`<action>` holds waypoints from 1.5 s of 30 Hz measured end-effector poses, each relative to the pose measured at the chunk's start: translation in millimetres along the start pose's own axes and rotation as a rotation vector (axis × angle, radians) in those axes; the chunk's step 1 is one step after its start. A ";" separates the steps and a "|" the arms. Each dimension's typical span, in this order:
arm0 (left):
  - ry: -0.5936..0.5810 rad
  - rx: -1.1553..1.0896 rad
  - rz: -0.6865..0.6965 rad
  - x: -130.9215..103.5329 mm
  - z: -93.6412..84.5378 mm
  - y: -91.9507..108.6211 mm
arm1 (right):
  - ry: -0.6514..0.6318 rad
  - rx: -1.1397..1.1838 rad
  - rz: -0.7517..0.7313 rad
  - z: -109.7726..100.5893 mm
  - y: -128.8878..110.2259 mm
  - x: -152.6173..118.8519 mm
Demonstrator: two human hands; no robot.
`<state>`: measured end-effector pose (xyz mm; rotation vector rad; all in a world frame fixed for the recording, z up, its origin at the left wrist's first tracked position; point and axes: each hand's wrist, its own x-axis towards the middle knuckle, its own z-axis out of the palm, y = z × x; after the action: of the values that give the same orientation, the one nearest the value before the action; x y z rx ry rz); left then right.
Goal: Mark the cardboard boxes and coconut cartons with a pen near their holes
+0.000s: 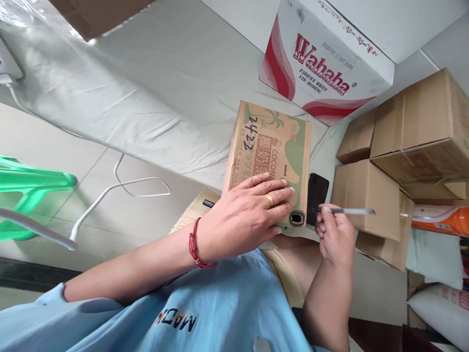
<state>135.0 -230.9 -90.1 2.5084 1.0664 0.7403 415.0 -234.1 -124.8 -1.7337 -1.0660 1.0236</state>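
Note:
My left hand [252,210] lies flat on a brown cardboard box [273,134], its fingers stretched apart. The box has green palm print, the word COCONUT partly covered, and handwritten digits. At its near right corner is a small dark-edged hole [296,218]. Just right of the box, my right hand [336,234] is closed in a pinch on a slim grey pen [357,211], its dark thin end directed left toward the hole, apart from it. A black phone [317,193] lies beside the box, next to my right hand.
A white and red Wahaha water carton [322,73] stands behind. Stacked cardboard boxes [366,195] rise on the right, near an orange package [443,220]. On the left are a green plastic stool [32,181] and a white hanger-like wire [120,185]. A pale cloth [146,107] covers the surface.

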 end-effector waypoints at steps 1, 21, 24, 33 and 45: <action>0.003 0.000 0.001 -0.2 0.0 0.2 | -0.053 -0.117 0.036 -1.7 7.2 7.0; 0.029 -0.009 0.005 -0.3 1.5 -2.3 | 0.218 -0.984 -0.175 13.9 63.9 6.3; 0.043 -0.006 0.012 0.3 2.0 -2.7 | 0.239 -1.004 -0.108 20.1 57.0 10.9; 0.050 -0.002 0.023 -5.8 2.9 2.1 | 0.209 -0.878 0.039 -0.6 50.4 13.4; 0.029 0.005 0.032 4.0 1.7 -3.8 | 0.126 -0.194 0.041 -8.2 38.0 -54.2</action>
<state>136.2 -225.6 -91.9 2.5312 1.0415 0.7869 415.3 -297.3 -146.2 -1.9560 -1.0819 0.8456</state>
